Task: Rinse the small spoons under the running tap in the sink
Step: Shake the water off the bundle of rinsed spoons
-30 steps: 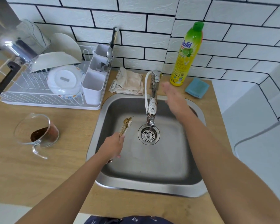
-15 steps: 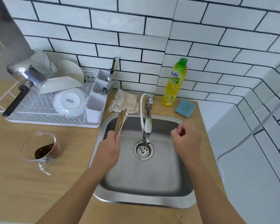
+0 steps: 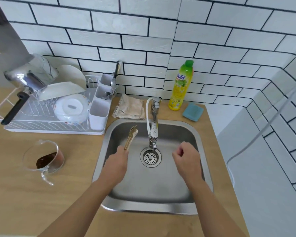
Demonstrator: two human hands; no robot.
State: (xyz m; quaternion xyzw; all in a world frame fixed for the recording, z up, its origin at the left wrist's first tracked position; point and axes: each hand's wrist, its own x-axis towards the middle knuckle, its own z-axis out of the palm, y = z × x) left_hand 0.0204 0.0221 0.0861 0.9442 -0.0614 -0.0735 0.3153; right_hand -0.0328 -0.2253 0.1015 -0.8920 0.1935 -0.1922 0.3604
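Note:
My left hand (image 3: 116, 164) grips a bunch of small gold-coloured spoons (image 3: 131, 136) by their handles, bowls pointing away from me, over the left part of the steel sink (image 3: 169, 206). The chrome tap (image 3: 153, 127) reaches over the drain (image 3: 150, 157); I cannot make out any water stream. The spoons are left of the spout, apart from it. My right hand (image 3: 185, 159) hovers over the right side of the basin, fingers curled loosely, holding nothing.
A white dish rack (image 3: 46, 115) with plates, a pot and a cutlery holder stands left of the sink. A glass cup (image 3: 44, 159) with dark liquid sits on the wooden counter. Behind the sink lie a cloth (image 3: 130, 108), a green-yellow detergent bottle (image 3: 181, 86) and a blue sponge (image 3: 193, 111).
My right hand came back from the tap lever to the right side of the basin and curled. My left hand lifted the spoons up at the basin's left. The view tilted upward.

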